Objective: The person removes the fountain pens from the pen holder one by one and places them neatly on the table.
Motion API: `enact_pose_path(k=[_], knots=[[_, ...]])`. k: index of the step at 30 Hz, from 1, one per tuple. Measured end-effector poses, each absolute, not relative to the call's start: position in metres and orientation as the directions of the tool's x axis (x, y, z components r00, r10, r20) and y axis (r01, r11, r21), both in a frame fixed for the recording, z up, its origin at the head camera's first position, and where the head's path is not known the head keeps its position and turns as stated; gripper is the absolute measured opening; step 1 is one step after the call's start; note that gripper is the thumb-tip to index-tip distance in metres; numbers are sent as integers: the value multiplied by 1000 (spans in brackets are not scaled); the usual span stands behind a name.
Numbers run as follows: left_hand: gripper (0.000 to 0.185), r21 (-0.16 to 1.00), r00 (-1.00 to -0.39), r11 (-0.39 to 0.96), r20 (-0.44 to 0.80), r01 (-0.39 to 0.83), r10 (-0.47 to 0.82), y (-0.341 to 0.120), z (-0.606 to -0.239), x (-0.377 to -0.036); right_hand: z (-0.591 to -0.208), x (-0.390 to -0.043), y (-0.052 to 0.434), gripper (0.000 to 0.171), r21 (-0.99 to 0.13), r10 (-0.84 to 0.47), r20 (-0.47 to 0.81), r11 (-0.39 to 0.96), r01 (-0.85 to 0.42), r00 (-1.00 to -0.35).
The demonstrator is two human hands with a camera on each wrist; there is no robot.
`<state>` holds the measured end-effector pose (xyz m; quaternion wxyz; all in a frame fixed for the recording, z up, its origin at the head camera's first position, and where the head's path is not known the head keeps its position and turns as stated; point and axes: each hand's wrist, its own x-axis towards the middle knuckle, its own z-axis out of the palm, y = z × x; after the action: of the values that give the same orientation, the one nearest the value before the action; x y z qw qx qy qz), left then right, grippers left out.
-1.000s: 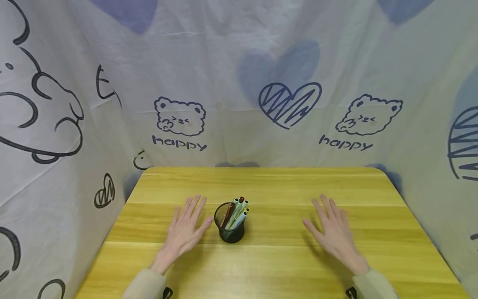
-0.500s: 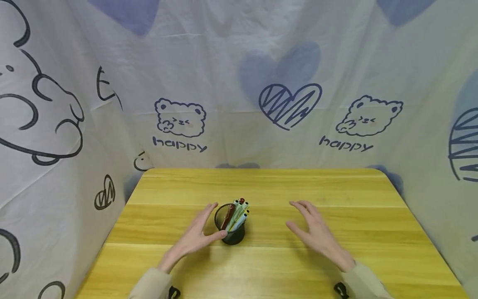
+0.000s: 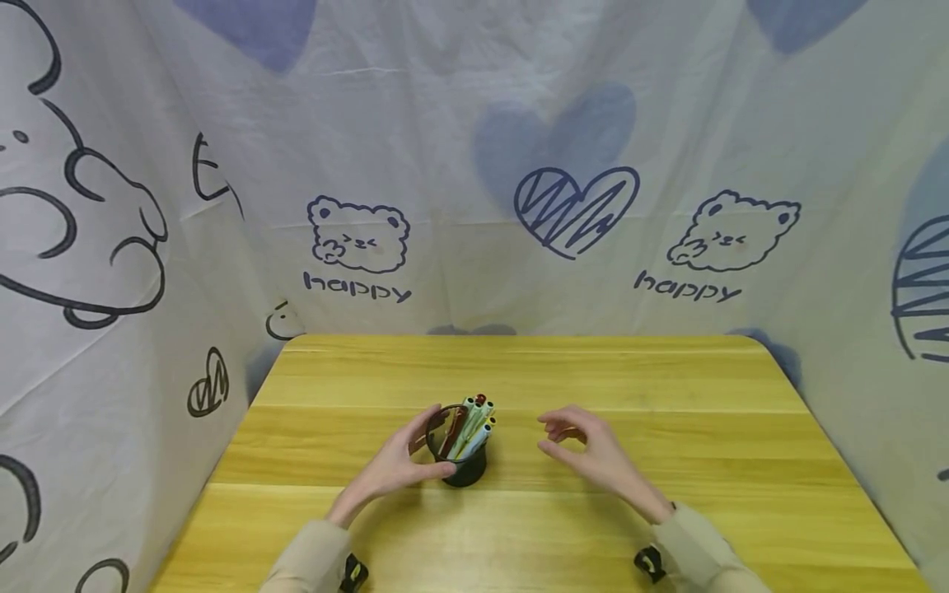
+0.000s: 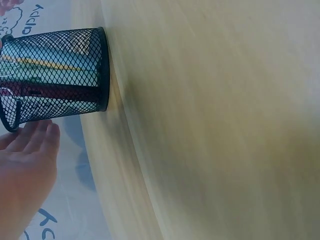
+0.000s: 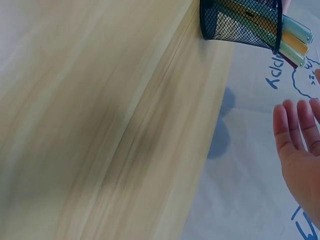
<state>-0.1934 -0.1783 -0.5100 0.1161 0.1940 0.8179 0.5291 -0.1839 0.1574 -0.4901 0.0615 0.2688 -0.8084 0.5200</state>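
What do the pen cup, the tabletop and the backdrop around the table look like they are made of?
Pen cup: black wire mesh, probably metal; the diamond lattice shows the pens through it, with a solid band at the base.
Tabletop: yellow wood grain with plank lines and a smooth, faintly glossy finish, possibly laminate.
Backdrop: thin white fabric, judging by its creases and folds, printed with bears and hearts.

I counted one black mesh pen cup (image 3: 461,461) on one wooden table (image 3: 667,387), several pens (image 3: 473,420) inside it, too bunched to count, and two hands.
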Motion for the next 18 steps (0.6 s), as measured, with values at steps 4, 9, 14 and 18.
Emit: enact_pose_path(k=[4,9,14,18], knots=[[102,935,-887,301,29,188,462,-177,-510,-196,-490,-186,151,29,-843,-392,337,280,-460,-856],[101,943,-882,272,45,193,470,-176,-511,-197,-488,-189,142,31,-883,-404,286,241,-403,-869],[99,948,-877,246,62,201,476,-175,-514,-199,-484,-191,129,34,-910,-423,252,203,-361,-871],[97,951,-881,236,70,201,468,-173,-515,-199,-480,-192,119,35,-917,-444,254,173,-361,-859]])
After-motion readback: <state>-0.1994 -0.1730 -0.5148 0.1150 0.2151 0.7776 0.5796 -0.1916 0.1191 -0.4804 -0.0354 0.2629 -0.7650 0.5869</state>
